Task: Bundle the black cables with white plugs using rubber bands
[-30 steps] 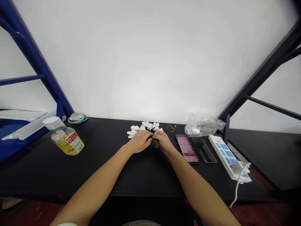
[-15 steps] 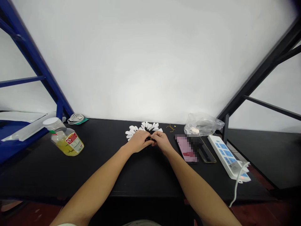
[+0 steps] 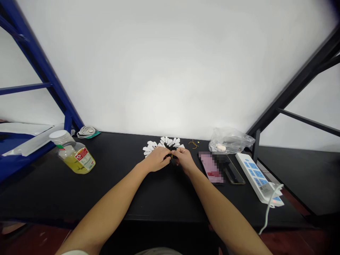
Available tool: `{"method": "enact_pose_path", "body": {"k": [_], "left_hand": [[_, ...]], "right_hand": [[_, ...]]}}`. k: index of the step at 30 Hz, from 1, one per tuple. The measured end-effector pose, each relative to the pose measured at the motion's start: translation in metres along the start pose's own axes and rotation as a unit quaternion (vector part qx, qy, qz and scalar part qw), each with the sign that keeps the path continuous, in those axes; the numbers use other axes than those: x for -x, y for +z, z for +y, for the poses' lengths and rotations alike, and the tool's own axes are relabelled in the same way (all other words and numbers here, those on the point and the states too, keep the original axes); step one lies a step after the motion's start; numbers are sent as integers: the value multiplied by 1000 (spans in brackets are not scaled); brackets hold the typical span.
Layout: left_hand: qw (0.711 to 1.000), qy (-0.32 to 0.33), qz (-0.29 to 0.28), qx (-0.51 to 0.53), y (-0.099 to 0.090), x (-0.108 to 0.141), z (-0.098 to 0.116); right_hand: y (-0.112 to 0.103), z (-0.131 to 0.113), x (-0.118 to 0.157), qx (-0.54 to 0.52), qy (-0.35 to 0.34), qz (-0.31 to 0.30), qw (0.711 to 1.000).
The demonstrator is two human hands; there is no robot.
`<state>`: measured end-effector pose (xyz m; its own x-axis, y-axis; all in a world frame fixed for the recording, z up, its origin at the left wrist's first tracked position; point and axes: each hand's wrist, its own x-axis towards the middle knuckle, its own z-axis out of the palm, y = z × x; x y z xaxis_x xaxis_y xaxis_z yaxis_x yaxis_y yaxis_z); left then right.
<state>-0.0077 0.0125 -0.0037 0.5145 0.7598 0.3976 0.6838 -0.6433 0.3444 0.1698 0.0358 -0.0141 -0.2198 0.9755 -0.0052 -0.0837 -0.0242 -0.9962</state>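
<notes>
Black bench top [image 3: 164,194]: it runs across the view, and the person's two bare forearms reach out over it from the near edge, meeting at its middle.

White paper tags [image 3: 152,145]: they fan out in a loose bunch just beyond the hands, and their dark cords [image 3: 169,148] converge into the pinch between the hands.

Long axis: the fan spreads across the bench, from left to right, with the tags pointing away from the person.

Left hand [image 3: 156,159]: curled and closed over the near side of the cords, fingers pointing toward the right hand.

Right hand [image 3: 185,159]: thumb and forefinger pinch the cords from the other side, touching the left hand's fingertips [image 3: 168,158].

Nearest hand: the left lies under the wider part of the fan; both are about equally close to the pinch.

Around: a small gold wire [image 3: 193,144] lies just past the right hand, then a clear plastic bag [image 3: 231,140], a pink-screened phone [image 3: 211,168], a dark phone [image 3: 235,173] and a white power strip [image 3: 255,177]. On the left stand a jar of yellow liquid [image 3: 77,159] and a coiled white cable [image 3: 86,132].

Hidden: the fingers cover the point where the cords meet, so any knot or small gold piece there is hard to make out. The pink phone's screen is pixelated.
</notes>
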Motion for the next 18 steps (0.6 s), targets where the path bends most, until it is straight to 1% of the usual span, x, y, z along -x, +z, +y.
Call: {"method": "enact_pose_path", "body": {"k": [4,8,10,14,18], "left_hand": [[1000,0,5,-14,0,-1,1],[1000,-1,2,-27,0,-1,0],[1000,6,-6,-29,0,0,0],[999,13,-19,-33,1,0,1],[999,12,-22,-42,2,0,1]], "right_hand": [[-1,1,0,13,-16,-43,999],[-4,1,0,49,-81,-80,992],[-6,2,-1,62,-100,-95,989],[-9,4,-4,66,-80,-114,988],[-8,5,-4,73,-63,-107,990]]}}
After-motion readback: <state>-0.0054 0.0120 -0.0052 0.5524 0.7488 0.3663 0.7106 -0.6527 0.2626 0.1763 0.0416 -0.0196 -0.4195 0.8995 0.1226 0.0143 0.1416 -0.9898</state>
